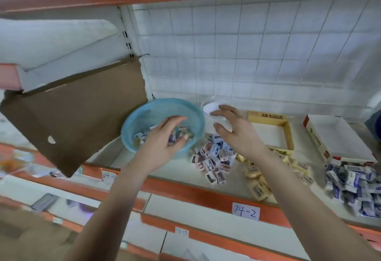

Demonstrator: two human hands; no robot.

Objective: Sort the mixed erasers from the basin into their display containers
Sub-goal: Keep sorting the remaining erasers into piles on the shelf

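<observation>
A light blue basin sits on the shelf and holds several small wrapped erasers. My left hand reaches into it, fingers spread over the erasers; whether it grips one is hidden by blur. My right hand hovers open just right of the basin, in front of a clear round tub. Sorted heaps lie on the shelf: picture-wrapped erasers, beige erasers and blue-and-white erasers.
A yellow-rimmed open box and a white box with red trim stand behind the heaps. A brown cardboard sheet leans at the left. The orange shelf edge carries a tag reading 04-2. White tiles form the back wall.
</observation>
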